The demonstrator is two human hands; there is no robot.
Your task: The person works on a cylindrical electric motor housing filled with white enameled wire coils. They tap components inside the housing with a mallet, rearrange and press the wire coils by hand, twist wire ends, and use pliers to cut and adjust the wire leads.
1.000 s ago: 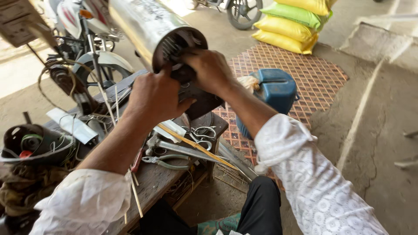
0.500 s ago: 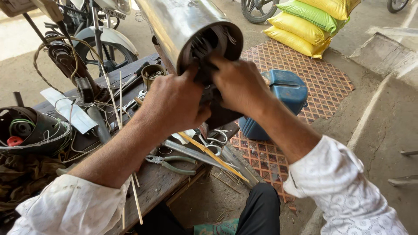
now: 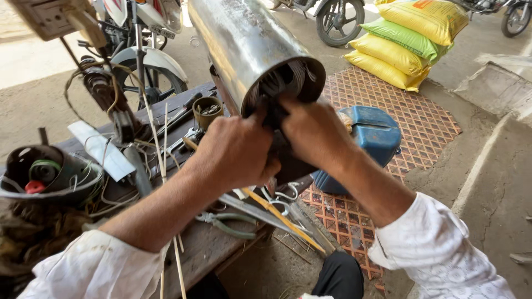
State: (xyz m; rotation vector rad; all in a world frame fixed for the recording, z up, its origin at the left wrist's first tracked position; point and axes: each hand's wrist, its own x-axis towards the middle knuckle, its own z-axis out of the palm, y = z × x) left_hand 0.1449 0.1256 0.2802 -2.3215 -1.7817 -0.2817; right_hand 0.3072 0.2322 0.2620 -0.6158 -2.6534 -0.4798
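far left: a dark bowl-shaped housing [image 3: 47, 177] sits on the bench edge, stuffed with loose wires plus a red and a green bit inside.
bench: beat-up wooden workbench [image 3: 210, 246], pretty cluttered. Thin bamboo-looking sticks [image 3: 166, 166] stand up across it, and there's a small round tin [image 3: 208, 111] further back.
pliers: green-handled pliers [image 3: 230, 223] lying flat on the bench, just below the left forearm.
behind the bench: a parked motorcycle [image 3: 149, 61], front wheel and mudguard in view.
left hand: left hand [image 3: 235, 152] is curled shut, fingers tucked in at the lower rim of the cylinder's open end. Can't make out exactly what it's pinching, looks like the wire bundle there.
the main thing: big shiny steel motor stator cylinder [image 3: 244, 44], tilted, open end facing the camera, resting low end on the bench. Copper windings [image 3: 291, 75] show inside the mouth.
right hand: right hand [image 3: 316, 133] is closed too, thumb and fingers pressed on the windings at the mouth, touching the left hand.
right of the hands: blue plastic jerrycan [image 3: 371, 138] on its side on a red lattice mat [image 3: 410, 111].
far back right: stacked yellow and green sacks [image 3: 410, 39].
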